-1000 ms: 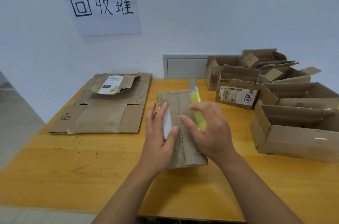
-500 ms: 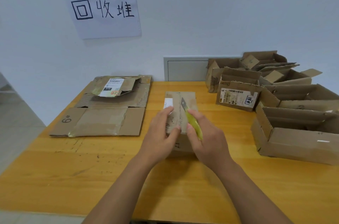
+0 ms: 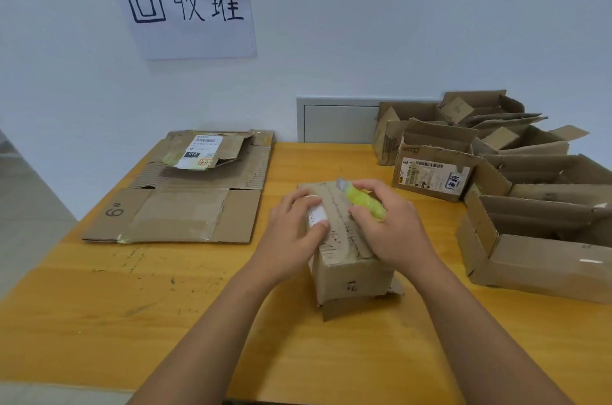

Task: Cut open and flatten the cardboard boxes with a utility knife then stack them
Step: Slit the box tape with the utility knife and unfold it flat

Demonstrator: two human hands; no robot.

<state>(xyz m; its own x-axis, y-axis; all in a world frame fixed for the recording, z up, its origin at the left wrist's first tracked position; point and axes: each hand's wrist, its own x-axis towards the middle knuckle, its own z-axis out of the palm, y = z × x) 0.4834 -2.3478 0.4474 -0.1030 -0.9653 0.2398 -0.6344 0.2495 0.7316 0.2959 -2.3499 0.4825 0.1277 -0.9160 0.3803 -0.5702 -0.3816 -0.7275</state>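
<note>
From the head view we have a small closed cardboard box (image 3: 347,249) standing on the wooden tabletop (image 3: 165,321), near the middle and just in front of us. Our left hand (image 3: 291,232) lies on its top left edge, fingers curled over the rim beside a white label, steadying it; that grip is grasping the box. Our right hand (image 3: 390,229) is clenched around the yellow-green utility knife (image 3: 362,201), whose short blade points away toward the far end of the taped centre seam. Whether the tip is already in the tape we cannot tell. We judge the step in hand to be slitting the top seam of this box. The next move calls for setting the blade into the seam and running it along the line, with the left fingers kept clear of its path, then opening the flaps and pressing the box flat. To the far left, well apart, lies the stack of flattened cardboard (image 3: 185,192), under a paper sign (image 3: 185,3) on the wall, where this one should go. To the right a cluster of open boxes (image 3: 530,205) waits uncut, so much of the task remains.
</note>
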